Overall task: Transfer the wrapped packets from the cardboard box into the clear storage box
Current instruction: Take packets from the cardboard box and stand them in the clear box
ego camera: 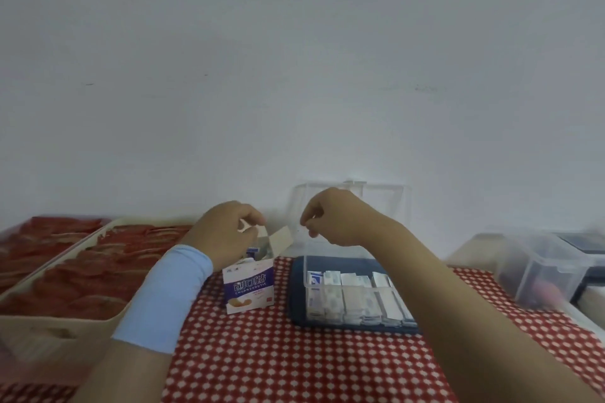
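A small white and purple cardboard box (249,288) stands upright on the red checked tablecloth, its top flap open. My left hand (226,232) is over its opening, fingers pinching the flap or a packet there; which one I cannot tell. To the right stands the clear storage box (306,263) with its lid (379,203) raised at the back. Several white wrapped packets (353,298) stand in rows inside it. My right hand (337,219) hovers above the clear box's left rear corner, fingers curled; nothing shows clearly in them.
Two beige trays (65,321) of red items fill the left side. Another clear container (540,268) stands at the right, with a dark one behind it. A white wall rises just behind the table (278,360).
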`<state>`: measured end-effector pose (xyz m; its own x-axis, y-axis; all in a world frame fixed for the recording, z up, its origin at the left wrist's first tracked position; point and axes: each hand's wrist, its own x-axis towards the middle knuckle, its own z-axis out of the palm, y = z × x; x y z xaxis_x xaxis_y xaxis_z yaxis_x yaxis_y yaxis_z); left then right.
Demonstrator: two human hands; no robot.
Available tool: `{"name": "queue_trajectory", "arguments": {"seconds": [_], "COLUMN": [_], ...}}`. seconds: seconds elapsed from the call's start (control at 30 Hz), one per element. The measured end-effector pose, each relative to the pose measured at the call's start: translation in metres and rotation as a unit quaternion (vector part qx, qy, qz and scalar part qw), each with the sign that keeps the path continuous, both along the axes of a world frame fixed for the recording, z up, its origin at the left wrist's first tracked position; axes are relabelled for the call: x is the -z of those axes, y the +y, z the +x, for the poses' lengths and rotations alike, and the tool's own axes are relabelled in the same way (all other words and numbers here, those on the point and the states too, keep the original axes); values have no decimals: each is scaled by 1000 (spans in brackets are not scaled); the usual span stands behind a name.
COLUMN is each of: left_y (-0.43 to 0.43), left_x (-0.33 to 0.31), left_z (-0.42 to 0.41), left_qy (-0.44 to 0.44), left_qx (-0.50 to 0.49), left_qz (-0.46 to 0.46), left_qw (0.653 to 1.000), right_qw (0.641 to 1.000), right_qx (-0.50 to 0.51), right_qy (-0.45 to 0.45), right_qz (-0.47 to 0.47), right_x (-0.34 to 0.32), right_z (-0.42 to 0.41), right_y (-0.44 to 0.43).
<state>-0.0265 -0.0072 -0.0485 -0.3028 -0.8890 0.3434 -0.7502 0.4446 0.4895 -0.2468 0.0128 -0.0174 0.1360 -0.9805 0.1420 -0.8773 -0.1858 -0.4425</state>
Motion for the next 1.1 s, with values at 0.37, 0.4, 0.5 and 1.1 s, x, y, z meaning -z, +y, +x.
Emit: {"name": "queue_trajectory", "arguments": {"seconds": [0.37,0.4,0.5,1.1], "left_y": [-9,-10,-15,-21], "left_x": [30,30,32,37], "left_z": [43,45,50,51], "left_qy": [-48,-32,2,96], "left_qx": [24,33,51,19], "left_qz": [73,81,93,86], "left_qw": [996,996,994,992], "right_qw": [994,993,989,993], "right_qx": [-76,-83,-100,-58], "right_qy": [79,83,104,-30], "right_qz": [-9,-2,16,-97], "right_x": [14,14,16,43], "right_z": [66,71,85,88], "right_y": [-18,-19,-24,-29]}}
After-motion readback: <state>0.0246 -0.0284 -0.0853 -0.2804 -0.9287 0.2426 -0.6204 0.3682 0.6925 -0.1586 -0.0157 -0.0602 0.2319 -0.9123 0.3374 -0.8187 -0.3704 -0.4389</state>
